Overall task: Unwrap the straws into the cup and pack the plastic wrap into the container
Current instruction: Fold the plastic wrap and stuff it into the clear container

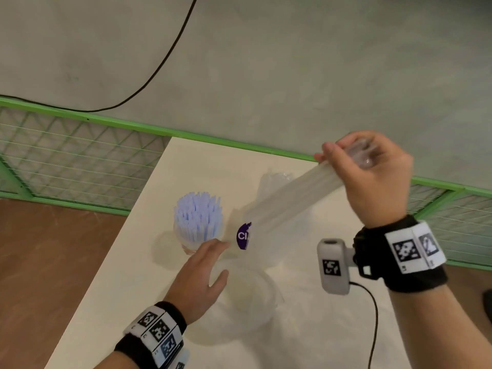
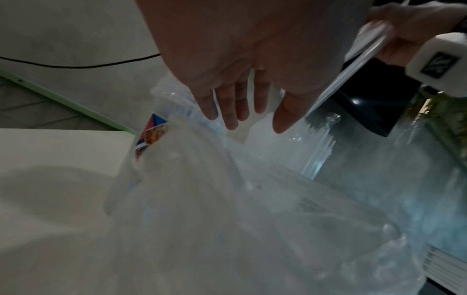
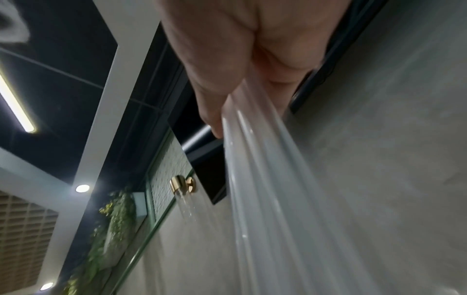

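Nearest, a clear container (image 1: 249, 296) sits on the pale tabletop (image 1: 106, 302), its walls hard to trace. The left hand (image 1: 198, 275) hovers over its far-left rim, fingers straight and spread, holding nothing. Just beyond the container stands the cup (image 1: 195, 243) of pale blue straws (image 1: 198, 211). Right of the cup, the right hand (image 1: 372, 174) grips a translucent wrapped straw bundle (image 1: 290, 198), tilted down toward a purple label (image 1: 242, 236); the wrap is blurred.
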{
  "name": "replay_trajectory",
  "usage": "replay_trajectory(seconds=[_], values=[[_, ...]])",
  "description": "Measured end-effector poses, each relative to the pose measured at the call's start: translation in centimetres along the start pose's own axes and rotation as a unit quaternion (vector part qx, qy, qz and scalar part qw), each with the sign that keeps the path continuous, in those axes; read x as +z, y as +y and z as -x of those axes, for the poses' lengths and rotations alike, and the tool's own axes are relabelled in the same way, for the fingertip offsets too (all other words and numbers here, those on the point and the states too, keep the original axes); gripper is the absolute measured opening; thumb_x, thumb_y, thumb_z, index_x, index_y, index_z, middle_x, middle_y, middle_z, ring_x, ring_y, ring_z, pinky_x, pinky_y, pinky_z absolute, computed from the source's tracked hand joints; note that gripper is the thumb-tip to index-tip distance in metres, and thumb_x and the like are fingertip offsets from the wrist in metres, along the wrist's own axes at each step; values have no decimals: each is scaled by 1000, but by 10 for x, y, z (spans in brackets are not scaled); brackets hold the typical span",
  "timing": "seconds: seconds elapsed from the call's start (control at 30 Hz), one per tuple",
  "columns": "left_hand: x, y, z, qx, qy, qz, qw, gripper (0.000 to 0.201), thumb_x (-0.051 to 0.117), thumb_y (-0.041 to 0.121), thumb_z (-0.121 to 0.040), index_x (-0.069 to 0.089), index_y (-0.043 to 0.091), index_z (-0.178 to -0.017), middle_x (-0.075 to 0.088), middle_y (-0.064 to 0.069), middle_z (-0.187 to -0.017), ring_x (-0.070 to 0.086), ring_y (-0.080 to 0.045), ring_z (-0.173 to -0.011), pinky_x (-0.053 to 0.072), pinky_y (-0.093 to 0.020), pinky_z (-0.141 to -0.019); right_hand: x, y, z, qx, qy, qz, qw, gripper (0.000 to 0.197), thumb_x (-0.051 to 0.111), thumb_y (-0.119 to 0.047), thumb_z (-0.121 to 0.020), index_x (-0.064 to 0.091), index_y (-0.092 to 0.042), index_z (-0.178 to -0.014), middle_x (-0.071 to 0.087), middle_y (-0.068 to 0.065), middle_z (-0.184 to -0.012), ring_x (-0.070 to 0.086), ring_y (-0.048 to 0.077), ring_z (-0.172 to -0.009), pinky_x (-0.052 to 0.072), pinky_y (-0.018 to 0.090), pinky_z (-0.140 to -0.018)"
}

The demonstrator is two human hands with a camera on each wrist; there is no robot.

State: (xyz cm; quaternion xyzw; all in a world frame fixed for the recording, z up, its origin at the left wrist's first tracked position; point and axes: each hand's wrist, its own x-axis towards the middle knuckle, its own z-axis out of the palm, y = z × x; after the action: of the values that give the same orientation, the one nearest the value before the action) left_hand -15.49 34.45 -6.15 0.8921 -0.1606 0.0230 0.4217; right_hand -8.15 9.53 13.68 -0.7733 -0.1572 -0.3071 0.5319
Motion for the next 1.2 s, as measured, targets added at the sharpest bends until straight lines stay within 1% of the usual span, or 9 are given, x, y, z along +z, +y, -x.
replay_trajectory(seconds=[0.17,0.33,0.43,0.57,0.7,0.83,0.93,1.1,1.2], values=[[-1,34,-28,30,19,23,999,21,55,17,-90,51,30,-106,42,20,-118,53,-1,-101,42,-15,-85,-7,10,-27,13,-12,19,1000,13,78,-21,-84,65,-21,-83,74,2,-74,74,27,-74,57,57,-70],[2,50,-69,-48,-59,-25,997,36,51,28,-95,46,41,-128,26,13,-144,47,-5,-59,37,-17,-81,-4,19,-37,-12,-48,87,995,15,76,-25,-86,64,-16,-87,73,-1,-75,73,20,-72,57,50,-71],[5,52,-80,-55,-89,-44,994,33,48,28,-96,50,38,-128,27,9,-149,54,-2,-64,35,-17,-85,3,24,-38,-4,-86,110,990,15,76,-24,-86,62,-17,-87,72,-3,-77,73,14,-72,59,41,-73],[9,47,-87,-59,-64,-20,996,26,49,24,-97,59,32,-120,41,9,-141,57,-10,-105,35,-18,-91,21,35,-27,-38,-123,176,976,17,76,-28,-85,60,-23,-85,71,-7,-74,67,9,-69,48,12,-67],[13,39,-92,-63,-39,4,997,25,52,23,-96,65,30,-116,51,7,-135,54,-12,-109,39,-24,-100,44,56,-4,-44,-190,180,964,22,73,-27,-87,63,-18,-104,68,-7,-84,61,1,-72,47,11,-72],[15,39,-93,-60,-1,12,998,20,57,21,-94,69,27,-110,60,9,-121,53,-7,-87,41,-17,-88,59,88,27,-67,-289,258,919,26,58,-31,-97,64,-15,-117,68,1,-112,61,17,-107,51,37,-93],[16,39,-93,-77,19,55,995,17,58,18,-93,66,29,-103,66,9,-106,61,-6,-89,51,-27,-90,60,94,33,-71,-342,331,877,48,32,-45,-101,52,-20,-137,54,-1,-141,35,22,-142,32,38,-112],[15,44,-93,-99,26,97,990,27,59,12,-89,40,31,-90,64,-1,-92,67,-20,-81,56,-44,-77,64,96,54,-87,-475,446,754,67,12,-62,-99,15,-27,-156,14,-10,-163,-3,16,-152,4,48,-121],[13,46,-92,-104,30,99,989,34,59,8,-88,35,32,-89,62,-5,-90,65,-26,-78,55,-48,-74,66,97,57,-64,-478,445,755,70,11,-67,-96,5,-31,-157,1,-15,-164,-13,14,-150,-5,48,-120]])
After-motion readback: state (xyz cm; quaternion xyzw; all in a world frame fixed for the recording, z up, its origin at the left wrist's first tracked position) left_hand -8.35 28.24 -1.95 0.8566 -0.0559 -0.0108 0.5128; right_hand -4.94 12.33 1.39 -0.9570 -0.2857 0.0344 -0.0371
